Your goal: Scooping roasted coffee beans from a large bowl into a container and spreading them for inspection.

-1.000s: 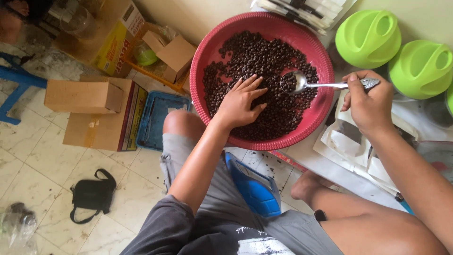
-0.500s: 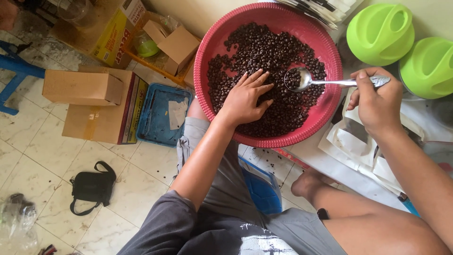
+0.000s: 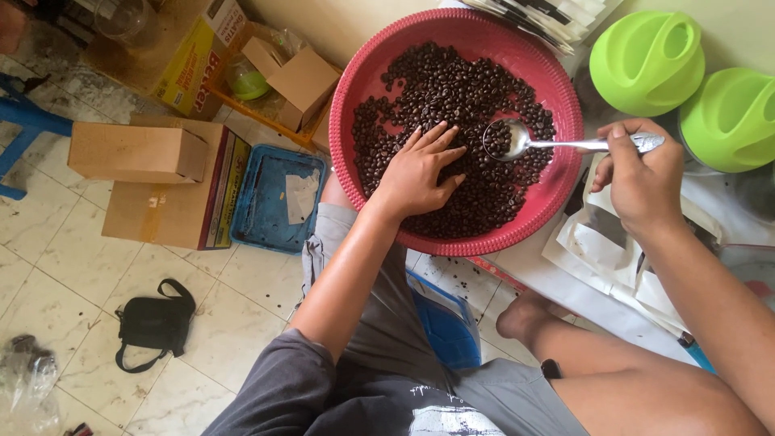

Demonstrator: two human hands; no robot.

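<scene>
The round red plastic basin (image 3: 557, 202) rests on the person's lap, at twelve o'clock from the knees, and is heaped with dark roasted coffee beans (image 3: 452, 89). The left hand (image 3: 416, 173) lies flat on the beans near the basin's centre, its grip spread wide and holding nothing. At three o'clock from it, the right hand (image 3: 642, 182) has its grip pinched around the handle of a shiny metal spoon (image 3: 517, 139), whose bowl carries a few beans. Two lime-green plastic lids (image 3: 646, 60) sit at two o'clock from the basin, on the floor.
</scene>
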